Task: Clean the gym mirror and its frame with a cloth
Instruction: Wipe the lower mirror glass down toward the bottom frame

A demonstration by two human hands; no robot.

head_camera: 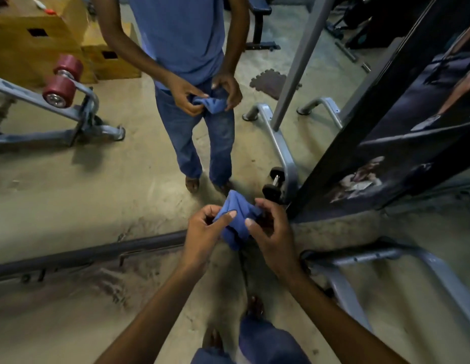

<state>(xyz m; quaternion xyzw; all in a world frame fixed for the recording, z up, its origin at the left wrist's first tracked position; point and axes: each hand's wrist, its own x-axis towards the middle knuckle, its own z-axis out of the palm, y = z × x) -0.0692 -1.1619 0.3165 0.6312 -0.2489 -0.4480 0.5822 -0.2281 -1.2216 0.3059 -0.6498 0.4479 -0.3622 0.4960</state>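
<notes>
The cloth (235, 222) is blue and soft, bunched into loose folds, with one corner hanging down. It is held above the concrete floor (97, 185), just in front of the low edge of the mirror (176, 153). The left hand (206, 228) pinches its left side, thumb lying on top and fingers curled under. The right hand (270, 229) grips the right side with bent fingers. The mirror's dark frame (84, 254) runs along the floor. A small dumbbell (274, 183) lies beside a grey metal stand (283, 145).
</notes>
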